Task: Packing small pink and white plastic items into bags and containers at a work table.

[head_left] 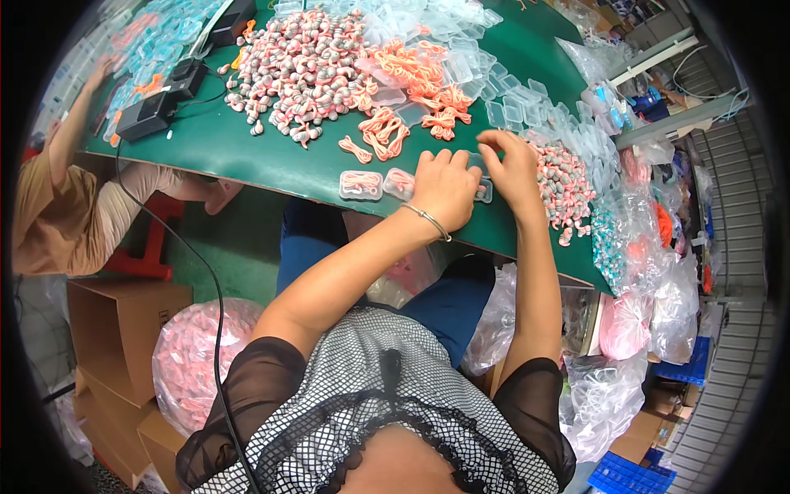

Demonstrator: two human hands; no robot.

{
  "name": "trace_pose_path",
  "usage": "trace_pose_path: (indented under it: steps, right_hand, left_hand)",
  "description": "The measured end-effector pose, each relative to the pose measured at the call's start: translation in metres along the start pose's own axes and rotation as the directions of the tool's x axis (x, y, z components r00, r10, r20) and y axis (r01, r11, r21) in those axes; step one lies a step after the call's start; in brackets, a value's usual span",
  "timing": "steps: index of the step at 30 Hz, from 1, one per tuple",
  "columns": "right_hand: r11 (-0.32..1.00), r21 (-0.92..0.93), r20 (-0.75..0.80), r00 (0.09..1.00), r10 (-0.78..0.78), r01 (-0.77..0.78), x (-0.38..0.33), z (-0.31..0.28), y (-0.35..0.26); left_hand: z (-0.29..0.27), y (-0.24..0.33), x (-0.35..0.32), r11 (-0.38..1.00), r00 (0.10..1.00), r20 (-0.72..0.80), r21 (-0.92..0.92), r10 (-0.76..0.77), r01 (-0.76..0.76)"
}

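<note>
My left hand (445,186) rests palm down near the front edge of the green table (247,152), covering a small clear plastic case; a bangle sits on its wrist. My right hand (512,167) is beside it, fingers curled and pinching at a clear case (485,191) between the two hands. Two filled clear cases (361,184) holding orange cord lie just left of my left hand. A pile of orange cord bundles (409,82) lies beyond the hands. A heap of pink-and-grey earplugs (300,70) is at the far left, and a smaller heap (564,183) sits right of my right hand.
Empty clear cases (502,78) are spread across the far right of the table. Black devices with cables (160,103) stand at the left, where another person (62,198) works. Plastic bags (650,247) hang at right; cardboard boxes (115,321) and a pink bag stand on the floor.
</note>
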State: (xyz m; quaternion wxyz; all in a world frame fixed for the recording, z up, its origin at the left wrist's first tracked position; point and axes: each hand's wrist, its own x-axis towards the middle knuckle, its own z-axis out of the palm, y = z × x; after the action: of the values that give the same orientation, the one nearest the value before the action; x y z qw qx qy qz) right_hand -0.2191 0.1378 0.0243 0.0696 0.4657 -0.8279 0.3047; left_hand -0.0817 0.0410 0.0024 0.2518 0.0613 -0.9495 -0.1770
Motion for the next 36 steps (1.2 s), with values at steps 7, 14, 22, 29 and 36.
trace_pose_path:
  steps: [7, 14, 22, 29, 36]
  right_hand:
    - [0.954, -0.210, 0.103, 0.975, -0.196, 0.214, 0.045, 0.032, -0.007]
    - [0.979, 0.077, -0.110, 0.977, -0.182, 0.191, 0.034, 0.020, -0.007]
    - [0.968, 0.224, 0.001, 0.994, 0.112, -0.110, -0.042, -0.023, -0.009]
    - [0.996, 0.038, 0.025, 0.997, -0.079, 0.078, -0.051, -0.016, -0.009]
    - [0.966, -0.045, 0.100, 0.963, -0.250, 0.255, -0.045, -0.024, -0.008]
  left_hand:
    - [0.003, 0.000, -0.008, 1.000, 0.999, -0.041, 0.016, 0.004, -0.004]
    - [-0.001, -0.006, -0.013, 1.000, 1.000, -0.009, -0.004, -0.009, 0.009]
    - [-0.010, -0.008, -0.013, 0.991, 0.997, 0.012, -0.113, -0.075, 0.076]
    - [-0.016, -0.007, -0.012, 0.984, 0.996, 0.009, -0.156, -0.086, 0.086]
    - [-0.012, -0.011, -0.014, 0.991, 0.999, 0.010, -0.125, -0.046, 0.047]
